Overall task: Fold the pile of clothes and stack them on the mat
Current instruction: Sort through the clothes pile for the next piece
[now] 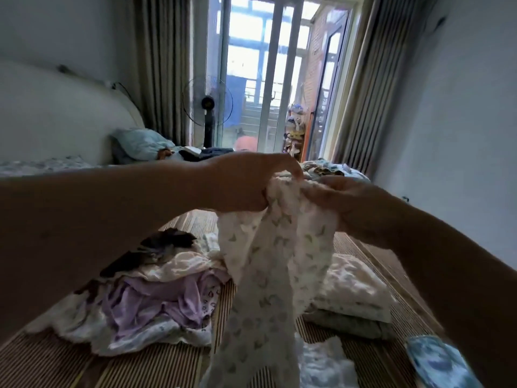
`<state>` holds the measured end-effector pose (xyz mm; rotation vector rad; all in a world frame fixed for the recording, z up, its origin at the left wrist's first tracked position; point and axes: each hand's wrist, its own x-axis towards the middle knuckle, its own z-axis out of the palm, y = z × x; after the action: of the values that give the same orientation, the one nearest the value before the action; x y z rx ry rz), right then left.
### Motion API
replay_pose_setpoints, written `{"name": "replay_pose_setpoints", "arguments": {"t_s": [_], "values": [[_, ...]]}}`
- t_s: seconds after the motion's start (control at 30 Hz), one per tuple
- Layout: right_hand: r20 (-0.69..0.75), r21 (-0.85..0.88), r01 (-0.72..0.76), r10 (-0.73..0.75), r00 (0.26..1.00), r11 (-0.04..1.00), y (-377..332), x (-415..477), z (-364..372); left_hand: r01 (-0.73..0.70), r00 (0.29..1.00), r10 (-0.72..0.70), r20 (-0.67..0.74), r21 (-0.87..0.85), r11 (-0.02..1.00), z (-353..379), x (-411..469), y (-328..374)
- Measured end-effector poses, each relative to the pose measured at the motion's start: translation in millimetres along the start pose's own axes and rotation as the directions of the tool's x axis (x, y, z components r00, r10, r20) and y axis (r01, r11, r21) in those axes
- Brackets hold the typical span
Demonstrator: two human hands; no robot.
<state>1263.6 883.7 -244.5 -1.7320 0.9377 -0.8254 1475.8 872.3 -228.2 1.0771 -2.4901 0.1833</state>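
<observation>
Step in hand: opening out one garment for folding.

Observed: the left hand (243,183) and right hand (335,200) are raised above the mat (156,368), close together. Each pinches the bunched top edge of a white printed garment (268,275). The garment hangs twisted from the hands, and its lower end runs out of view toward the mat's near edge. An unfolded pile (156,301) lies on the mat's left part. A folded stack (352,292) sits on the mat's right part.

Assessment: the fabric looks light and crinkled, so it is likely to cling and twist.

Recommended:
- Slide the hands apart along the top edge until it is taut.
- Shake once to free the twist.
- Lay the garment flat on bare mat.
- Fold it to the stack's outline.

Risk: the hem may drag across the pile and pull loose pieces along.
</observation>
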Motion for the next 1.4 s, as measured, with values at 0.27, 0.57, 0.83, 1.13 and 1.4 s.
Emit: {"name": "replay_pose_setpoints", "arguments": {"t_s": [0.27,0.57,0.83,1.13,1.4], "values": [[-0.252,-0.278,0.136,-0.209,0.945,0.951,-75,-8,-20,0.235,0.965,-0.239,0.104,0.053,0.971,-50,-14,-30],[-0.545,-0.491,-0.002,-0.306,0.781,0.871,-29,13,12,0.634,0.74,-0.653,0.161,-0.49,0.597,-26,-11,-23],[-0.504,-0.09,0.198,-0.216,0.836,0.976,-15,17,56,0.576,0.763,-0.519,0.385,-0.769,0.276,-20,12,10],[-0.398,-0.262,0.222,-0.315,0.862,0.939,-25,13,46,0.262,0.965,-0.26,0.04,-0.2,0.944,-40,5,22],[-0.347,0.06,0.341,-0.3,0.889,0.938,-33,17,44,0.179,0.976,-0.182,0.119,0.035,0.983,-41,18,12]]}}
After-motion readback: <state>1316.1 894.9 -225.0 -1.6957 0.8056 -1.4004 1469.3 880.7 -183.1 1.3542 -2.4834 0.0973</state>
